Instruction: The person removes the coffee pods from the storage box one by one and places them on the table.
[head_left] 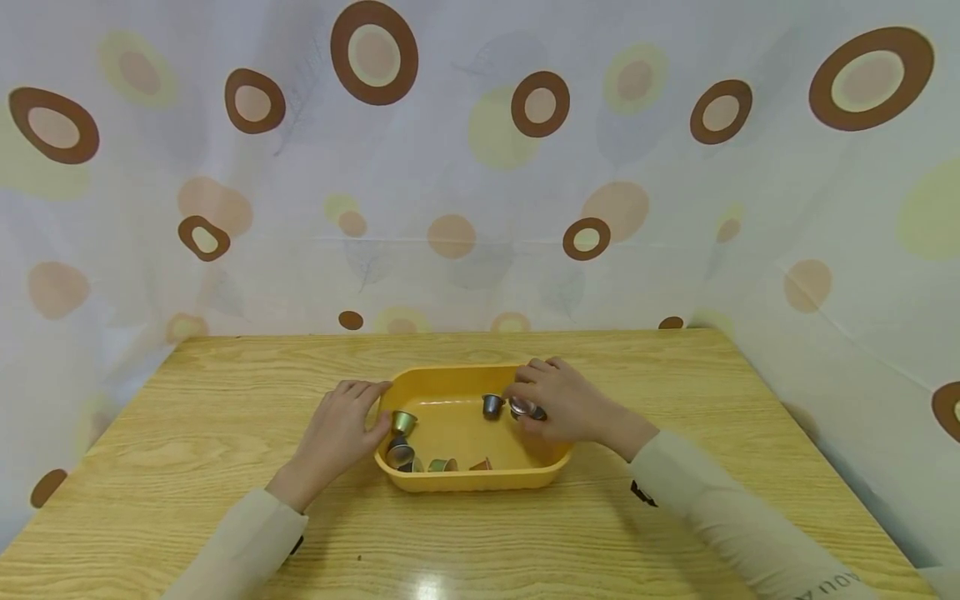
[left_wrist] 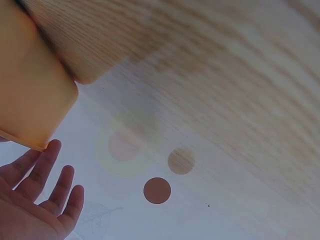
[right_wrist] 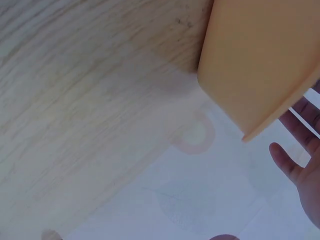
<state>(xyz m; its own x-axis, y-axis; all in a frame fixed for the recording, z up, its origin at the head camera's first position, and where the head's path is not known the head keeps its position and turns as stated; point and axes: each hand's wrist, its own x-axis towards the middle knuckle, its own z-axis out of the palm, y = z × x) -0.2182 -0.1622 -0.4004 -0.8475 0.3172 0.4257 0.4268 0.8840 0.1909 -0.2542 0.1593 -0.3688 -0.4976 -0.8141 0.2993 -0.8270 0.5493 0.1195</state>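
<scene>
Right hand (head_left: 558, 402) is reached over the tray's right edge, fingers and thumb bent narrow around a silver-lidded coffee capsule (head_left: 522, 407); whether it is pinched or only touched cannot be told. Left edge of the yellow plastic tray (head_left: 472, 481) is touched by the left hand (head_left: 337, 429), fingers loosely spread, thumb at the rim. A dark capsule (head_left: 492, 407) is seen just left of the right fingertips. A gold-green capsule (head_left: 403, 422) is set by the tray's left edge, a dark silver-lidded one near the near-left corner; green (head_left: 441, 465) and copper (head_left: 481, 464) capsules are seen along the near edge. Tray is carried on the wooden desk (head_left: 247, 417), near its far edge.
</scene>
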